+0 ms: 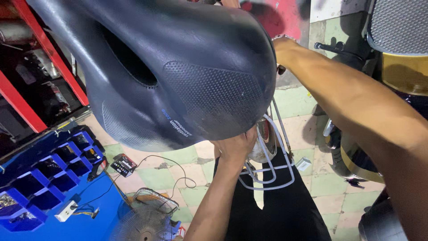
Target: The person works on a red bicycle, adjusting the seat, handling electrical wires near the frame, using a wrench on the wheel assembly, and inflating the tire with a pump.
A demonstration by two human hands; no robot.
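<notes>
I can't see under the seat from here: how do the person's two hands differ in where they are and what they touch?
The left hand reaches up from below and presses against the lower edge of the black bicycle saddle, just above the white wire rack. The right hand comes in from the right side, higher up, behind the saddle's wide rear; its fingers are hidden. The left hand's knuckles show. Both are bare and meet the same saddle.

The black bicycle saddle point(178, 67) runs off the top edge, its nose cut off toward 11 o'clock. It hides the fingers of the left hand point(236, 147) tucked under its rim at 6 o'clock. The right hand point(283, 49) disappears behind the saddle at 2 o'clock; its grip cannot be told. The white wire rack point(272, 174) is partly covered by the left hand.
</notes>
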